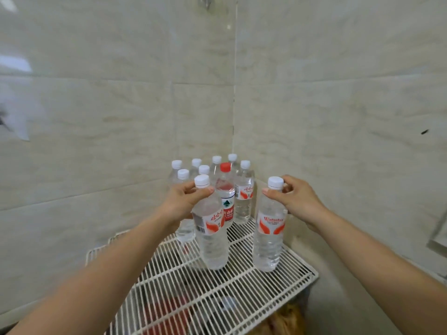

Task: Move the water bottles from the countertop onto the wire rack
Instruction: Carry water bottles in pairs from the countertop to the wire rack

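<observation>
Ten bottles show at the rack (217,293), which fills a corner of the tiled wall (121,117). Nine have white caps and one is the red-capped bottle (225,189). Eight stand upright in a tight cluster (244,197) at the rack's back corner. The left hand (183,199) curls thumb and fingers round the neck of the left bottle (211,238), just under its cap. This bottle leans slightly, just in front of the cluster. The right hand (297,201) grips the neck of the right bottle (269,240) likewise. That bottle is upright, apart near the rack's right edge. Both bases meet the wires, but whether they rest there cannot be told. Blurred red and orange shapes lie below the rack.
</observation>
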Demonstrator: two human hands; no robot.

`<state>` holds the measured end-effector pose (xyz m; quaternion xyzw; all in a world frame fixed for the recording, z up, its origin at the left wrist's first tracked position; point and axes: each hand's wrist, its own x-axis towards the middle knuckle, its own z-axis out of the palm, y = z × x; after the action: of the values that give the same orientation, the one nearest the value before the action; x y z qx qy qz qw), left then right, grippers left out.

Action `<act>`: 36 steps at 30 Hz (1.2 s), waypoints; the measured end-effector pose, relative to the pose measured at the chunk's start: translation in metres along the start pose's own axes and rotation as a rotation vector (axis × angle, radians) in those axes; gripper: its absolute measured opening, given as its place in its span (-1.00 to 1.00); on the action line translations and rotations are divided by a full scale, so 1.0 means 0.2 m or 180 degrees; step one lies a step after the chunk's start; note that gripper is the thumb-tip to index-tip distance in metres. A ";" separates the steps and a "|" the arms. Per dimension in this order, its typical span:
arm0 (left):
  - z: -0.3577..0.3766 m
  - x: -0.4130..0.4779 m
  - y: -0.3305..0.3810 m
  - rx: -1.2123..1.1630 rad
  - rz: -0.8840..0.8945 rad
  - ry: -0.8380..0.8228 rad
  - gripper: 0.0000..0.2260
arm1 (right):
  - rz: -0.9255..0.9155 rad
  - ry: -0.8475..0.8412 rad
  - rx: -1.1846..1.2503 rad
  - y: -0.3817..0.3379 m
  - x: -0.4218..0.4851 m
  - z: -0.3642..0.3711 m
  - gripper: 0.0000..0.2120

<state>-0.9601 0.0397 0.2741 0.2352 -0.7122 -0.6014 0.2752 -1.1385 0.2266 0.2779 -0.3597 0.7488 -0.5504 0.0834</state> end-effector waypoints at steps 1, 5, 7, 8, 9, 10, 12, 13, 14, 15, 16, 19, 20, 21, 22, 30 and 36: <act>0.02 0.06 -0.01 -0.0018 -0.0008 0.0004 -0.82 | 0.0014 -0.0005 -0.0008 0.02 0.06 0.01 -0.83; 0.14 0.26 -0.04 -0.0065 -0.0061 -0.0045 -0.95 | 0.0105 -0.0078 -0.0272 0.12 0.30 0.06 -0.79; 0.21 0.32 -0.04 -0.0023 -0.0025 -0.0087 -0.96 | 0.0156 -0.0117 -0.0375 0.16 0.40 0.08 -0.77; 0.24 0.34 -0.04 0.0007 -0.0005 -0.0106 -0.95 | 0.0156 -0.0149 -0.0403 0.17 0.44 0.09 -0.76; 0.26 0.37 -0.04 0.0025 0.0008 -0.0099 -0.94 | 0.0143 -0.0185 -0.0424 0.17 0.47 0.10 -0.76; 0.28 0.39 -0.04 0.0039 0.0005 -0.0080 -0.95 | 0.0139 -0.0208 -0.0436 0.17 0.50 0.10 -0.75; 0.32 0.42 -0.05 0.0071 -0.0026 -0.0064 -0.94 | 0.0126 -0.0254 -0.0444 0.18 0.54 0.11 -0.74; 0.33 0.42 -0.05 0.0080 -0.0025 -0.0084 -0.93 | 0.0118 -0.0307 -0.0459 0.19 0.55 0.11 -0.74; 0.35 0.43 -0.06 0.0076 -0.0020 -0.0105 -0.92 | 0.0107 -0.0358 -0.0462 0.20 0.57 0.11 -0.74; 0.36 0.43 -0.06 0.0064 -0.0008 -0.0120 -0.92 | 0.0097 -0.0399 -0.0445 0.20 0.58 0.10 -0.71; 0.37 0.44 -0.06 0.0054 -0.0003 -0.0115 -0.92 | 0.0098 -0.0430 -0.0433 0.21 0.60 0.10 -0.67; 0.40 0.45 -0.05 0.0088 0.0023 -0.0109 -0.89 | 0.0022 -0.0503 -0.0460 0.22 0.61 0.09 -0.67; 0.40 0.45 -0.05 0.0104 0.0041 -0.0127 -0.89 | -0.0031 -0.0503 -0.0531 0.21 0.61 0.08 -0.70; 0.41 0.45 -0.04 0.0144 0.0056 -0.0138 -0.89 | -0.0105 -0.0508 -0.0680 0.20 0.61 0.08 -0.76; 0.42 0.45 -0.04 0.0221 0.0070 -0.0139 -0.88 | -0.0200 -0.0512 -0.0923 0.19 0.61 0.07 -0.78; 0.44 0.46 -0.03 0.0566 0.0079 0.0078 -0.80 | -0.0501 -0.0537 -0.2447 0.05 0.66 0.05 -0.68; 0.41 0.47 -0.01 0.0544 0.0166 0.0050 -0.85 | -0.0426 -0.1409 -0.2123 0.00 0.72 -0.02 -0.78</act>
<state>-1.0851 0.0372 0.2721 0.2438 -0.7647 -0.5292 0.2753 -1.2465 0.1392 0.3184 -0.5248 0.8252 -0.1908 0.0853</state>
